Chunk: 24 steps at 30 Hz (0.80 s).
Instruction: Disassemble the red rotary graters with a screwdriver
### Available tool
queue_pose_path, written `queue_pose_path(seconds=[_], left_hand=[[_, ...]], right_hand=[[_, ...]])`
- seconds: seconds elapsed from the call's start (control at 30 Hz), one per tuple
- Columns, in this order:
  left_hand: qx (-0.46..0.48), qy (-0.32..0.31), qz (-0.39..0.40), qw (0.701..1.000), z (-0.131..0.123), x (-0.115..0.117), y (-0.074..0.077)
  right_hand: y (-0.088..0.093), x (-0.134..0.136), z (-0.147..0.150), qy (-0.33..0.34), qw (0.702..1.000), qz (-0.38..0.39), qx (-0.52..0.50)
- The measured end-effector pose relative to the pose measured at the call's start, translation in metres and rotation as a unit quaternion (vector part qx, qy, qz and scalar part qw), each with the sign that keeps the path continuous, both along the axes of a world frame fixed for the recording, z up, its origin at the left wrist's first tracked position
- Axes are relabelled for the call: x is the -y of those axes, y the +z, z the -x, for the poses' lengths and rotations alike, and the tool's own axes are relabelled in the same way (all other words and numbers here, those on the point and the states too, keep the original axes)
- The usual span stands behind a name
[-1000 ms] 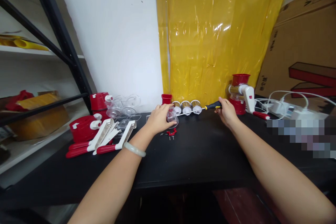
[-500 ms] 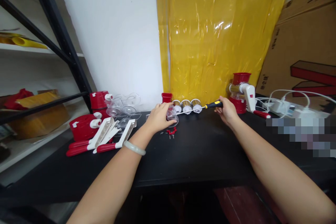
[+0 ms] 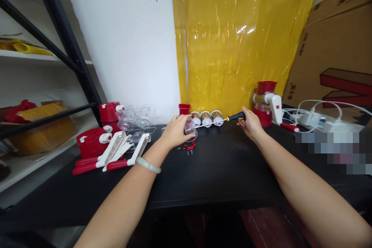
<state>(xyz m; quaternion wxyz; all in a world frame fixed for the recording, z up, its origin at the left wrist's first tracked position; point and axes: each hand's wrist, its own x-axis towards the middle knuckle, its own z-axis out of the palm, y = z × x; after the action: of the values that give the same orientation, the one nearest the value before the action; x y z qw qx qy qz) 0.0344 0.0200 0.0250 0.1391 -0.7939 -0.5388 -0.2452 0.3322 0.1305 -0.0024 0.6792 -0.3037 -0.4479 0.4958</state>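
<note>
My left hand [image 3: 175, 131] is closed around a clear plastic grater housing [image 3: 191, 131] on the black table. In my right hand [image 3: 249, 123] is a screwdriver [image 3: 236, 116] with a black and yellow handle, held level. Its long shaft points left and its tip reaches the clear housing; the exact contact is too small to make out. Just in front of the housing lie a small red plastic part [image 3: 190, 146] and several screws [image 3: 190, 152]. Behind the shaft, three metal grater drums [image 3: 206, 119] stand in a row, beside a red hopper piece [image 3: 184, 108].
At left sit red grater bases [image 3: 91, 141], white crank arms with red handles [image 3: 117, 165] and more clear housings [image 3: 142, 123]. An assembled rotary grater [image 3: 265, 104] stands at right, near white cables and a power strip [image 3: 338, 124]. A yellow plastic curtain [image 3: 241, 38] hangs behind.
Both hands keep their places, the left on the clear housing and the right on the screwdriver. Only a slight shift of the view shows.
</note>
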Motion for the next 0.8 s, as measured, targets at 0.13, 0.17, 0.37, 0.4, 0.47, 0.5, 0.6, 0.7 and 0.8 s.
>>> queue_pose_path(seconds=[0.13, 0.17, 0.37, 0.4, 0.47, 0.5, 0.6, 0.7, 0.8], left_hand=[[-0.003, -0.001, -0.003, 1.0, 0.0004, 0.0, -0.0001], [-0.003, 0.0, -0.003, 1.0, 0.0004, 0.0001, 0.0], [-0.004, 0.0, -0.002, 1.0, 0.0004, 0.0, -0.0002], [-0.003, -0.001, -0.003, 1.0, 0.0005, -0.0001, -0.0003], [-0.001, -0.001, -0.005, 1.0, 0.0007, -0.0001, -0.0004], [0.0, -0.002, -0.005, 1.0, 0.0007, 0.0, -0.0004], [-0.002, -0.002, -0.002, 1.0, 0.0003, 0.0004, -0.0002], [-0.003, 0.0, 0.0, 1.0, -0.0002, 0.0006, -0.0002], [-0.004, 0.002, -0.003, 1.0, 0.0003, 0.0002, -0.0004]], right_hand=[[0.0007, 0.0, -0.0005, 0.041, 0.996, 0.023, -0.073], [0.0009, 0.0001, -0.001, 0.055, 0.994, 0.03, -0.09], [0.0004, -0.0011, -0.0038, 0.087, 0.992, 0.017, -0.092], [0.0004, -0.0013, -0.0038, 0.084, 0.993, 0.013, -0.084], [0.0004, -0.0012, -0.003, 0.064, 0.995, 0.014, -0.07], [0.0005, -0.0009, -0.0024, 0.052, 0.997, 0.014, -0.059], [0.0008, 0.0004, -0.0005, 0.031, 0.999, 0.0, -0.014], [0.0015, 0.0012, -0.0001, 0.033, 0.999, 0.004, -0.029], [0.0024, 0.001, -0.002, 0.073, 0.993, 0.029, -0.091]])
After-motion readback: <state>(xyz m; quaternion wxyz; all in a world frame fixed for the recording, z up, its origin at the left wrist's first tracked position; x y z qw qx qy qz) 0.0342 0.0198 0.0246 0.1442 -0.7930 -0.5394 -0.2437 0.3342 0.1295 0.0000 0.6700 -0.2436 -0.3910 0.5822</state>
